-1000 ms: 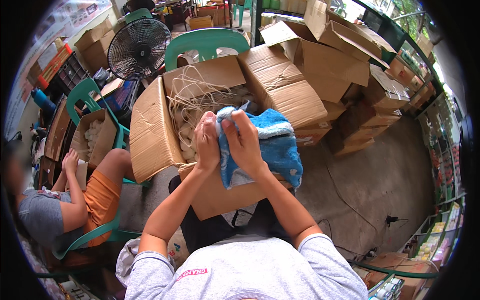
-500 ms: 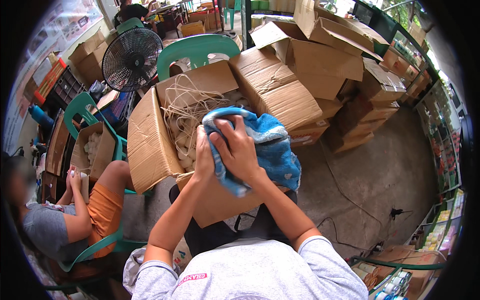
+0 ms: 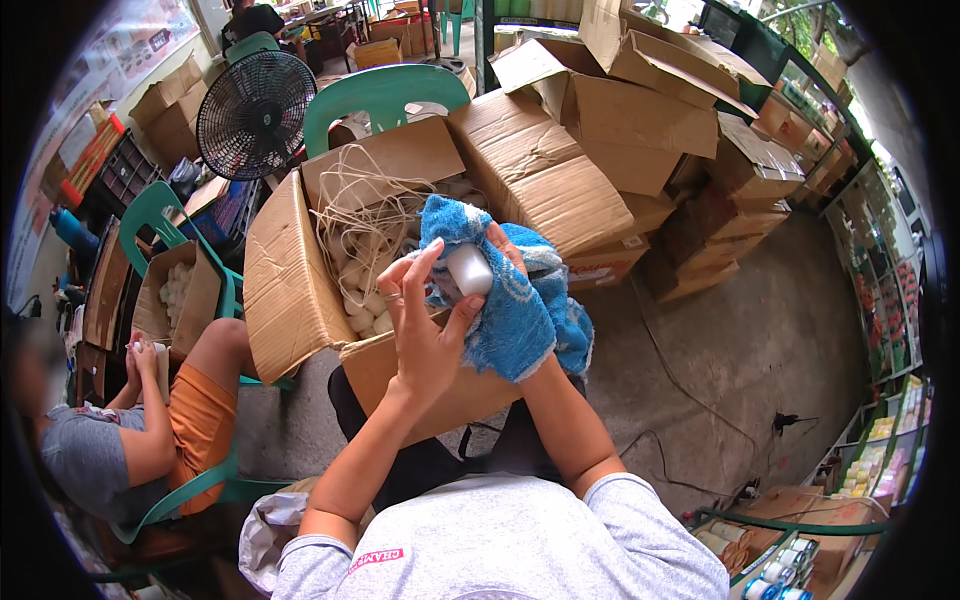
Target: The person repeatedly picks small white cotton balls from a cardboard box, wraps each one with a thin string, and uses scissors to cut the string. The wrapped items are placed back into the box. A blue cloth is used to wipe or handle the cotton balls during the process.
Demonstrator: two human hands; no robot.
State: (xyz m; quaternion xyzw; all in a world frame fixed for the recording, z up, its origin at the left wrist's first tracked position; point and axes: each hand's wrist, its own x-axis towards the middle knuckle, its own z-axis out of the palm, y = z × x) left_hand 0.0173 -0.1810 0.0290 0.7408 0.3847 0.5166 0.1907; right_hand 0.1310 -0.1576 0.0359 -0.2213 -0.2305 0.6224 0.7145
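Head view, left hand [image 3: 425,335] with thumb and forefinger parted beside a small white piece [image 3: 468,271], cannot tell if gripping, right hand [image 3: 508,252] holding a blue cloth [image 3: 512,325] around that piece, above an open cardboard box [image 3: 292,275] holding pale rounded pieces [image 3: 362,318].

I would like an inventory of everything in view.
cloth: one, blue-white, centre
small object: one, white, against cloth
open carton: one, brown, centre
rounded pieces: many, pale, in open carton
strings: several, cream, over rounded pieces
fan: one, black, upper left
chairs: several, green, left and top
other cartons: many, brown, mostly right
other people: two, grey and black tops, left
shelved goods: many, mixed colours, right
left grip: one, bare, touching small object
right grip: one, bare, partly under cloth
forearms: two, bare, below grips
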